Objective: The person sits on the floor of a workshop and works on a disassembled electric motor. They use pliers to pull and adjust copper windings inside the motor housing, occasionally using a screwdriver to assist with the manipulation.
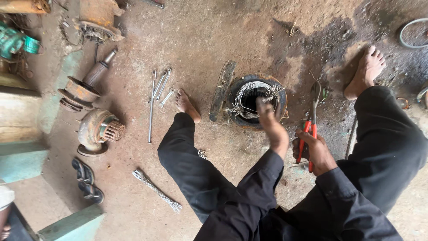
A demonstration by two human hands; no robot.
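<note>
The person sits on the dirt floor (214,40) with legs spread. The stator (256,100) stands on end between the bare feet, just ahead of the knees.

Hands:
- The left hand (273,127) reaches down to the stator's near rim. Its fingers appear closed on the winding (249,91), but motion blur hides the exact grip.
- The right hand (314,149) is wrapped around the red handles of the pliers (310,120). The nose points away from the body and rests beside the stator, not on it.

Hazards, as judged from this position:
- The cut wire ends fan out loose and stiff. A sharp pull could drive them into the bare fingers.
- The stator stands free on loose soil. A sideways pull could tip it toward the left foot (186,105).
- The pliers' nose lies close to the left wrist. A slip could nick it.

Condition of the part: a dark, rusted round shell with a deep black bore. Grey-white wire is looped around the bore's mouth, frayed into bundles at the left and upper right. A flat rusty bar (222,89) leans against its left side.
</note>
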